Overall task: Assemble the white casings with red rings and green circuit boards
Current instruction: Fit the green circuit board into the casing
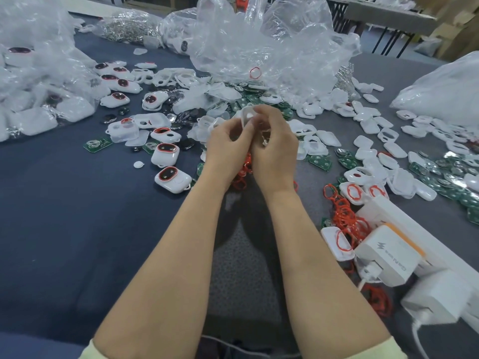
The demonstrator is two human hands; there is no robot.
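Both my hands meet above the middle of the table around one white casing (247, 115). My left hand (229, 146) pinches its lower left side and my right hand (274, 143) curls round its right side. The fingers hide most of the casing. A tangle of red rings (242, 174) lies under my wrists, with more red rings (346, 216) at the right. Green circuit boards (97, 145) lie scattered, several of them at the far right (445, 187). Finished casings with red rings (172, 178) stand to the left.
Crumpled clear plastic bags (259, 47) pile up at the back and at the left (33, 81). White chargers on a power strip (388, 255) sit at the right front. Loose white shells (370, 125) cover the right side. A dark blue cloth (64, 216) covers the left.
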